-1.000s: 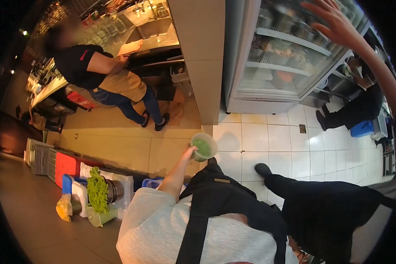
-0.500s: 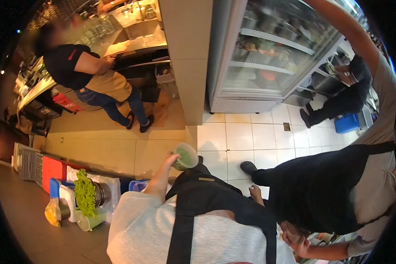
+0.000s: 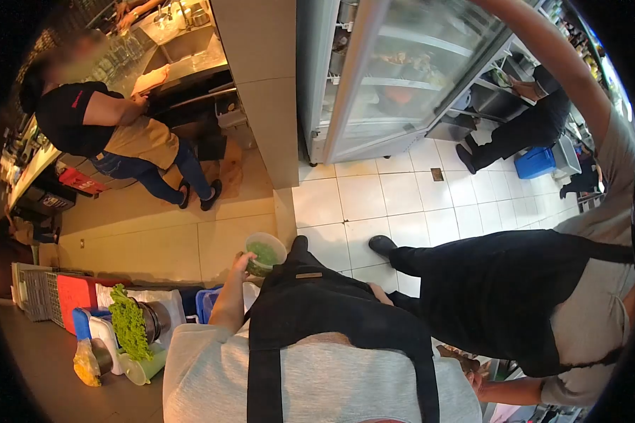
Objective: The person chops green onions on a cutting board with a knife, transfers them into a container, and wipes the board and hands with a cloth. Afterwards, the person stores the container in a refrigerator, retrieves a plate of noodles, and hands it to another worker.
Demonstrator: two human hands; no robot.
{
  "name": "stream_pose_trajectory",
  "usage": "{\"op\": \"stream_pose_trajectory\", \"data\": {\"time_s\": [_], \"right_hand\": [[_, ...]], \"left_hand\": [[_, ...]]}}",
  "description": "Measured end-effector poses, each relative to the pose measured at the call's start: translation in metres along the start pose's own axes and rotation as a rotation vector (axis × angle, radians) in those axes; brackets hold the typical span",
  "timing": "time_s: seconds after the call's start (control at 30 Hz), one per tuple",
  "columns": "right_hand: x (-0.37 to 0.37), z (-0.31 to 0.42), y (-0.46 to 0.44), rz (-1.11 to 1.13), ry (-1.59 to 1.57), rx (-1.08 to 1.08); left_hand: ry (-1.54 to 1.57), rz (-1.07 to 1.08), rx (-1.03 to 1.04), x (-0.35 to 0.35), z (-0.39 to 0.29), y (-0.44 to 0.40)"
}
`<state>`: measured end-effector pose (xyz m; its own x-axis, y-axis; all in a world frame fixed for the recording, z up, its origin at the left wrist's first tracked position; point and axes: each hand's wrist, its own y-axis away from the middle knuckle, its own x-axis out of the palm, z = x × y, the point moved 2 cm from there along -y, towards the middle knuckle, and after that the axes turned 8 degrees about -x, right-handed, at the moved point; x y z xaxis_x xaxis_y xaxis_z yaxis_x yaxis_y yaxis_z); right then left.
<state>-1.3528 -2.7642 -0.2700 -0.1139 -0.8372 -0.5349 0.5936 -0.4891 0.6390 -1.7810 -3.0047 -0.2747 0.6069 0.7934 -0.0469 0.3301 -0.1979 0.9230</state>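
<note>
My left hand [image 3: 243,265] is closed on the rim of a clear round tub [image 3: 266,254] with green contents, held out over the floor. My right hand [image 3: 381,293] shows only in part beside my black apron [image 3: 331,310]; its fingers are too hidden to read. The tub is on the left side of my legs, apart from the other people's hands.
A co-worker [image 3: 487,299] stands close on my right, one arm raised toward the partly open glass-door fridge [image 3: 402,77]. Another person [image 3: 85,116] stands by the sink [image 3: 183,49]. Lettuce [image 3: 128,323] and containers are at lower left. One more person [image 3: 518,130] is beyond the fridge.
The fridge door has swung open. The tub and my left hand have shifted left and slightly down in view. My right hand, visible half a second ago, has moved left against my apron.
</note>
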Motion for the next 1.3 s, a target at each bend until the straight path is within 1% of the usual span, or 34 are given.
{"op": "stream_pose_trajectory", "data": {"time_s": [0.07, 0.13, 0.2, 0.23, 0.27, 0.33, 0.37, 0.4, 0.47, 0.5, 0.6, 0.67, 0.73, 0.87, 0.97, 1.1, 1.2, 1.27, 1.3], "right_hand": [[0.004, -0.002, -0.002, 0.010, -0.062, 0.000], [0.001, -0.003, 0.002, -0.060, 0.032, -0.011], [-0.006, -0.002, 0.015, -0.085, 0.027, 0.073], [-0.001, -0.019, 0.013, -0.091, -0.002, 0.121], [0.005, -0.031, 0.015, -0.233, 0.098, 0.001], [0.022, -0.070, 0.007, -0.183, 0.103, 0.029], [0.028, -0.079, 0.012, -0.236, 0.096, 0.021], [0.018, -0.057, 0.035, -0.272, 0.057, 0.114], [0.026, -0.063, 0.046, -0.260, 0.046, 0.176], [0.029, -0.063, 0.052, -0.211, 0.019, 0.205], [0.039, -0.056, 0.068, -0.184, 0.004, 0.252], [0.047, -0.059, 0.069, -0.202, -0.014, 0.227], [0.053, -0.062, 0.065, -0.130, -0.054, 0.240], [0.050, -0.057, 0.055, -0.148, -0.052, 0.199], [0.037, -0.045, 0.053, -0.221, -0.023, 0.202], [0.037, -0.059, 0.040, -0.259, -0.039, 0.154], [0.030, -0.054, 0.044, -0.262, -0.035, 0.180], [0.033, -0.057, 0.045, -0.258, -0.041, 0.190], [0.037, -0.060, 0.044, -0.252, -0.042, 0.208]], "left_hand": [[-0.045, -0.024, 0.022, 0.008, -0.007, 0.017], [-0.126, -0.079, 0.042, 0.016, -0.014, 0.027], [-0.147, -0.072, 0.055, 0.022, -0.019, 0.033], [-0.155, -0.064, 0.070, 0.025, -0.020, 0.033], [-0.171, -0.062, 0.069, 0.028, -0.022, 0.033], [-0.236, -0.037, 0.065, 0.030, -0.028, 0.033], [-0.256, -0.038, 0.065, 0.030, -0.028, 0.029], [-0.257, -0.054, 0.071, 0.030, -0.026, 0.021], [-0.277, -0.068, 0.076, 0.033, -0.028, 0.019], [-0.290, -0.047, 0.067, 0.033, -0.029, 0.020], [-0.328, -0.024, 0.057, 0.034, -0.031, 0.025], [-0.348, -0.020, 0.059, 0.038, -0.034, 0.026], [-0.374, -0.055, 0.036, 0.040, -0.034, 0.028], [-0.394, -0.015, 0.027, 0.034, -0.032, 0.007], [-0.419, -0.009, 0.044, 0.037, -0.036, 0.010], [-0.501, -0.032, 0.069, 0.046, -0.043, 0.019], [-0.534, -0.064, 0.091, 0.051, -0.050, 0.030], [-0.542, -0.032, 0.094, 0.051, -0.052, 0.033], [-0.566, -0.053, 0.101, 0.052, -0.053, 0.034]]}}
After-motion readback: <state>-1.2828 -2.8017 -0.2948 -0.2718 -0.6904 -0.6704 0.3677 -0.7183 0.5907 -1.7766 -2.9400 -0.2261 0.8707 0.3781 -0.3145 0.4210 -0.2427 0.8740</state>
